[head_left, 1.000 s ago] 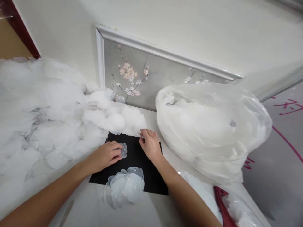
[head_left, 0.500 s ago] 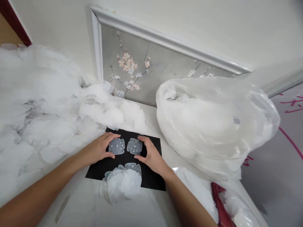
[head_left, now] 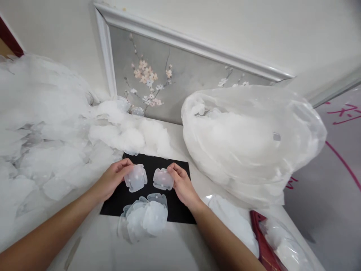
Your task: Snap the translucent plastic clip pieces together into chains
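Over a black mat [head_left: 180,207], my left hand [head_left: 117,175] pinches the edge of a translucent plastic piece [head_left: 136,178], roughly square with notched sides and small holes. My right hand [head_left: 182,182] grips a similar translucent plastic piece [head_left: 163,179] by its right edge, thumb on top. Both pieces look tilted up off the mat, a gap of black between them. A small overlapping pile of the same pieces [head_left: 150,218] lies at the mat's front edge, partly on the white table [head_left: 96,244].
A large heap of white translucent pieces [head_left: 56,150] covers the left. At the right stands a big clear plastic bag [head_left: 254,146] filled with such pieces. A red object [head_left: 263,241] and a smaller clear bag [head_left: 287,244] lie front right. A framed flower picture [head_left: 180,82] leans behind.
Both hands have closed on the two pieces, which lay flat between parted fingers before. The pieces are now lifted and tilted. The view has shifted slightly.
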`<state>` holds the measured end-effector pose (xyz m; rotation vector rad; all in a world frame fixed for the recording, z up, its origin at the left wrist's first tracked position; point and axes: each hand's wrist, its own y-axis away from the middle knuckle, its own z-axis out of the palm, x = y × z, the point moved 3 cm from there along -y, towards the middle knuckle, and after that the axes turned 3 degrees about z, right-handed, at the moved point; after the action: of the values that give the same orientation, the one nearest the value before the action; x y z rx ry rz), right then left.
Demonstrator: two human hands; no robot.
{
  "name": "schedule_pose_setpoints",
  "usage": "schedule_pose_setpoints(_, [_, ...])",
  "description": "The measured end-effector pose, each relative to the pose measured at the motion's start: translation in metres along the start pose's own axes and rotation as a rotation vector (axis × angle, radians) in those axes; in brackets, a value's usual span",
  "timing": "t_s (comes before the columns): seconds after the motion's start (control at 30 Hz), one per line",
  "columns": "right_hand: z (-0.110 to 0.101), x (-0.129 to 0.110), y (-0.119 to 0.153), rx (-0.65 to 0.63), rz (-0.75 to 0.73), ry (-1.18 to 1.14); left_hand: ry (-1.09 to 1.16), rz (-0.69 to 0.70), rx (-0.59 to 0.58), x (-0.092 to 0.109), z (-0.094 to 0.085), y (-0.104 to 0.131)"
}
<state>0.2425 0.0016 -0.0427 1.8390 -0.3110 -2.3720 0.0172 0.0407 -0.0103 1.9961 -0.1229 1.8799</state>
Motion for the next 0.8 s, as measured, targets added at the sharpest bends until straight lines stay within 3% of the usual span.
schedule_pose_setpoints(0.1, [0.000, 0.009, -0.004, -0.037, 0.178, -0.316, 0.266, -0.155, -0.011, -0.005, 0.005, -0.001])
schedule_pose_setpoints(0.2, [-0.003, 0.014, -0.008, -0.087, 0.269, -0.430, 0.352, -0.232, -0.001, -0.008, 0.006, -0.003])
schedule_pose_setpoints(0.47, [-0.006, 0.012, -0.009, -0.192, 0.311, -0.452, 0.423, -0.302, 0.062, -0.007, 0.003, -0.008])
schedule_pose_setpoints(0.8, [-0.007, 0.013, -0.009, -0.176, 0.288, -0.369, 0.357, -0.269, -0.012, -0.008, 0.002, -0.009])
